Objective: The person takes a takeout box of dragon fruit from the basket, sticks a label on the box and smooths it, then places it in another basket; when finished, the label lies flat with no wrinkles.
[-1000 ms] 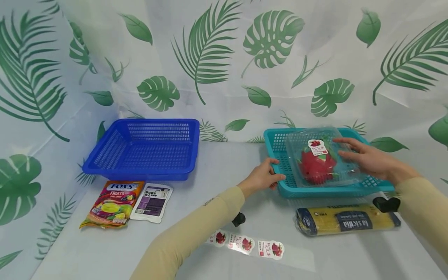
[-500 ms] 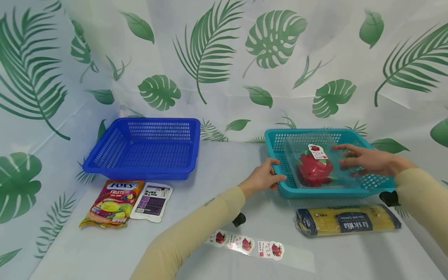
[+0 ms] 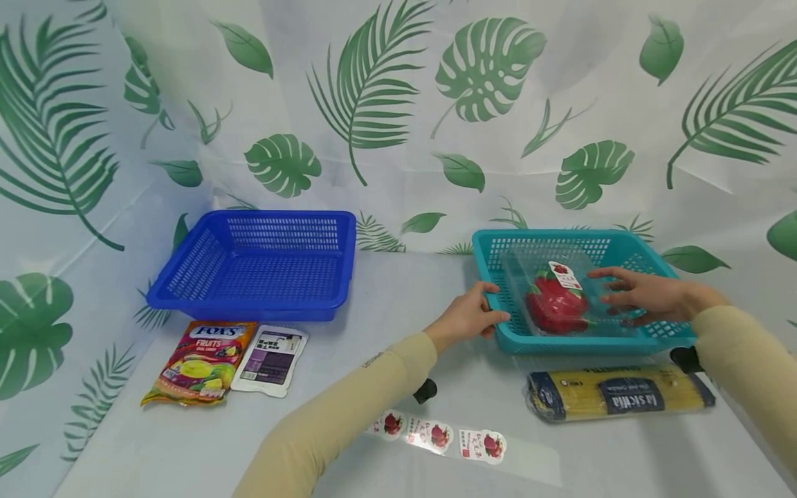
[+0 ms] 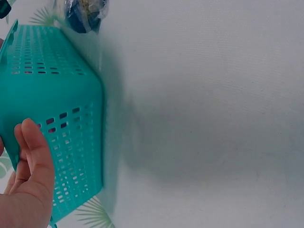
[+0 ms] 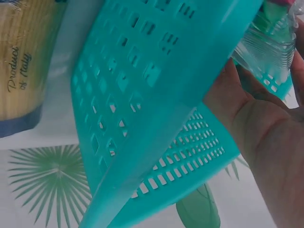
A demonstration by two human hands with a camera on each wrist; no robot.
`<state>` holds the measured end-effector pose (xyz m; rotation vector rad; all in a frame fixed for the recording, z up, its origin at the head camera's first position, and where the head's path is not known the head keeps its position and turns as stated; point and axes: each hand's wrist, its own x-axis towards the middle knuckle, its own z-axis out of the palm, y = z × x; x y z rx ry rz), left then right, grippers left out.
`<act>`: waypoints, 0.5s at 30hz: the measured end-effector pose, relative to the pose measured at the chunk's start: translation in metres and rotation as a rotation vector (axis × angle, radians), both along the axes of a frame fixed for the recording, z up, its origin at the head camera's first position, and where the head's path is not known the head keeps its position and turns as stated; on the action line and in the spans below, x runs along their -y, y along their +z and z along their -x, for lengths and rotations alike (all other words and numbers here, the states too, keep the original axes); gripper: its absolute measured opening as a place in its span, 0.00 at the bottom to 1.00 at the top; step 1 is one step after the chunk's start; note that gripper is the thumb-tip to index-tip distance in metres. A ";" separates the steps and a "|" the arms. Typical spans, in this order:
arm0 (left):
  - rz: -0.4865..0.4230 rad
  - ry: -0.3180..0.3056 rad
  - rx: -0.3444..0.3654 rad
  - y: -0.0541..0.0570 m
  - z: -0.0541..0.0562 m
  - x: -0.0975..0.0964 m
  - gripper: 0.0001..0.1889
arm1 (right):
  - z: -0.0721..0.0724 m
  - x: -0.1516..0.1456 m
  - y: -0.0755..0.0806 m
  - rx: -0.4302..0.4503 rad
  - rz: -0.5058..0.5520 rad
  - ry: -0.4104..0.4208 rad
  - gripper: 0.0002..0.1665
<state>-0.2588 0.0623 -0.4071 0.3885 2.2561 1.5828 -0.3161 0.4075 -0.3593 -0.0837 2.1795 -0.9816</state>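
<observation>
Blue basket: left of centre frame, nothing visible inside, well apart from my hands.

Teal basket: right of centre. It holds the boxed fruit; its side wall also fills the left-wrist view.

Clear dragon-fruit box: lying inside the teal basket, label up, red fruit visible through the lid. By my judgement the step in hand is settling this box on the basket floor, nearly finished.

Spaghetti pack: lower right, just in front of the teal basket, untouched.

Candy bag and white pouch: lower left, side by side in front of the blue basket.

Sticker strip: bottom centre, flat on the table.

My left hand: fingers curled over the teal basket's near left corner, gripping the rim to steady it.

My right hand: inside the basket, fingers straight and spread, resting on the box's right side, not clasping it.

Next move, as I judge: lift the right hand straight out without dragging the box.
</observation>
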 end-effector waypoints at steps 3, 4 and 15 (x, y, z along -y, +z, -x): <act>-0.001 0.002 -0.005 0.000 0.001 0.000 0.28 | -0.001 0.001 0.001 0.003 0.003 -0.006 0.46; -0.002 0.002 -0.007 -0.001 0.001 0.000 0.28 | -0.001 0.001 0.001 0.002 0.003 -0.006 0.46; -0.011 0.005 -0.007 -0.003 0.001 -0.001 0.27 | -0.003 -0.003 -0.002 -0.009 0.019 -0.014 0.46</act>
